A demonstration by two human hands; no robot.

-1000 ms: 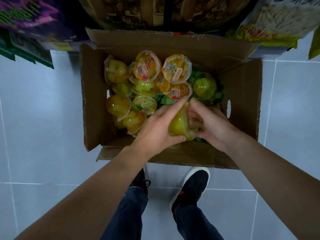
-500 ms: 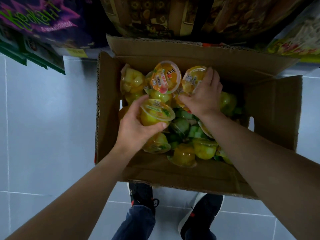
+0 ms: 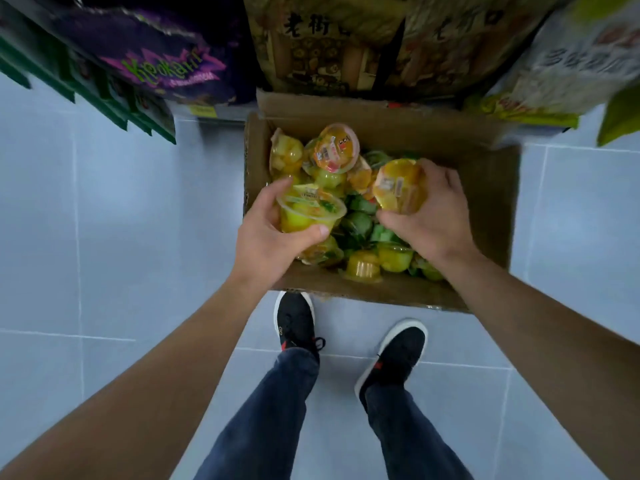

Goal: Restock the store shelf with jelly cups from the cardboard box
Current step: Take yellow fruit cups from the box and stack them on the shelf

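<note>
An open cardboard box point(image 3: 491, 202) stands on the floor below me, holding several jelly cups, yellow, orange and green. My left hand point(image 3: 266, 237) grips a yellow jelly cup point(image 3: 308, 213) with its lid up, above the box's left side. My right hand point(image 3: 433, 209) holds an orange jelly cup point(image 3: 398, 188) tilted on its side over the middle of the box. Another orange-lidded cup point(image 3: 336, 147) lies on top of the pile at the back.
Store shelves rise behind the box with a purple snack bag point(image 3: 166, 64), brown packs point(image 3: 329, 46) and white-green bags point(image 3: 571, 64). A yellow price tag point(image 3: 202, 110) sits on the shelf edge. Pale floor tiles point(image 3: 104, 237) surround the box. My two black shoes point(image 3: 298, 323) stand just before it.
Each hand has taken a cup from the pile and lifted it. The right hand closed on the orange cup at the back and drew it toward me. The view pulled back.
</note>
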